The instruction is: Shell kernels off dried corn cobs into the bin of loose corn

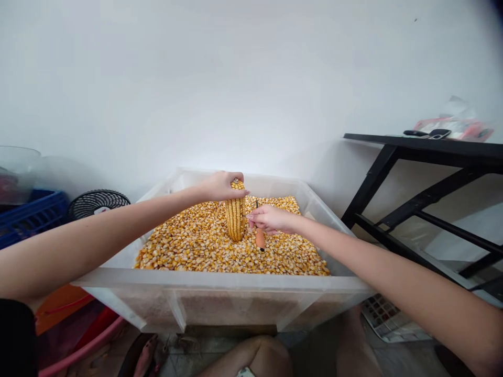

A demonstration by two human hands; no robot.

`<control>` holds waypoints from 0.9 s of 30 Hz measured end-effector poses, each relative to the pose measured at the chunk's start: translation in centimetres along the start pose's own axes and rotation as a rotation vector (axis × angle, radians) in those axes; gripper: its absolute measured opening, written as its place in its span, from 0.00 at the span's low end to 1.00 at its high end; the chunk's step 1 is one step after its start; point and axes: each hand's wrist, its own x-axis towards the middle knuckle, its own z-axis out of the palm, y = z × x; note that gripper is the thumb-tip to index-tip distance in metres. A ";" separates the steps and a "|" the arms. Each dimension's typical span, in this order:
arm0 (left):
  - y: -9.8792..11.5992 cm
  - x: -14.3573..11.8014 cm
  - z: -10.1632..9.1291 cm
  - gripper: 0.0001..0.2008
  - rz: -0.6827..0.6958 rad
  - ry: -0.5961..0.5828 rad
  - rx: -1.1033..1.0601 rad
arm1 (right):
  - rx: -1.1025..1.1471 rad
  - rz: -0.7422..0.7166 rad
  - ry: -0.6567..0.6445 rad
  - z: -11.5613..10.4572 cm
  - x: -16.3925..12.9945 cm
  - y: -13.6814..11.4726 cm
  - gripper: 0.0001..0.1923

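Yellow kernels cover an ear of corn (pixel 234 217), which stands nearly upright with its lower end on the loose corn kernels (pixel 188 248). My left hand (pixel 223 186) grips the ear around its top end. Close to the ear's right side, my right hand (pixel 269 219) is closed, thumb and fingers pinched together; what is between them is too small to make out. Under the right hand shows a tool with an orange-brown handle (pixel 260 239) and a thin dark shaft, its middle hidden by the hand. Whether the fingers touch it, I cannot tell.
A translucent plastic bin (pixel 220 281) holds the kernels, its far side near a white wall. On the left are a black fan (pixel 98 201), a blue crate (pixel 35 217) and a pink basin (pixel 88 348). A black-framed table (pixel 387 183) stands right, above a white basket (pixel 389 319).
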 end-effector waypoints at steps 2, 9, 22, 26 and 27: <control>0.2 -0.1 -0.2 0.23 0.065 -0.015 0.010 | -0.021 -0.018 -0.066 -0.5 -0.1 0.2 0.12; 0.3 -0.2 -0.5 0.21 0.161 -0.051 0.005 | -0.218 -0.062 -0.163 -1.6 -0.3 0.4 0.16; -0.6 -0.1 -0.1 0.27 -0.114 -0.056 -0.078 | -0.111 0.044 -0.045 -0.4 -0.2 0.0 0.11; -0.7 0.0 0.0 0.27 -0.153 -0.067 -0.094 | -0.015 0.053 -0.081 -0.4 -0.4 -0.2 0.11; -0.8 0.0 0.0 0.27 -0.158 -0.066 -0.093 | 0.002 0.049 -0.086 -0.5 -0.4 -0.2 0.11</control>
